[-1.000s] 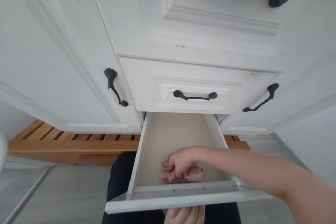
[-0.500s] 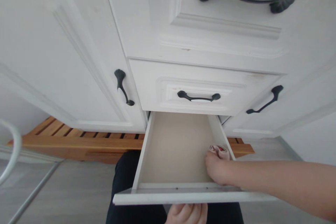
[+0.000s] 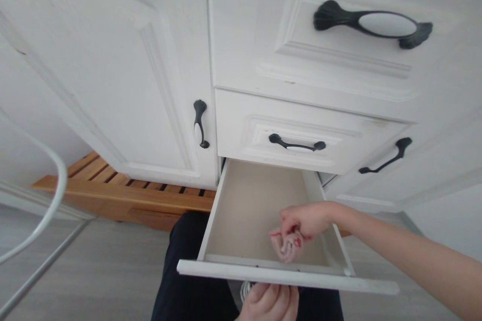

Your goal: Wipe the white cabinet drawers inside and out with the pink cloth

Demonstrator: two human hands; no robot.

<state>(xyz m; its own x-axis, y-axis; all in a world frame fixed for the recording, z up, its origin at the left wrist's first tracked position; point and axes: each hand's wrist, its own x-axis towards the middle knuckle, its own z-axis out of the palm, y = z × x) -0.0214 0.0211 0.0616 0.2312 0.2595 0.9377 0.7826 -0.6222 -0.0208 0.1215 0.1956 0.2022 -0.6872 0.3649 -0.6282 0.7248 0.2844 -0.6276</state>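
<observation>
My right hand [image 3: 305, 220] is closed on a rolled pink cloth with red marks [image 3: 288, 247], over the front right part of an open white drawer [image 3: 248, 205]. The drawer's beige bottom shows to the left of the cloth. Below the drawer's front panel, my left hand [image 3: 269, 303] has its fingers curled together. A small striped, round-edged thing [image 3: 245, 290] shows beside those fingers; what they hold is hidden by the panel and the hand.
White cabinet doors and drawers with a large dark handle [image 3: 369, 22] and smaller ones rise ahead. A slatted wooden bench [image 3: 124, 198] runs beneath them. A white cable [image 3: 56, 200] curves at the left. My dark-trousered legs are under the drawer.
My right hand has moved left, away from the drawer's right side, with the cloth in its grip. The view has shifted left. My left hand stays below the drawer front.
</observation>
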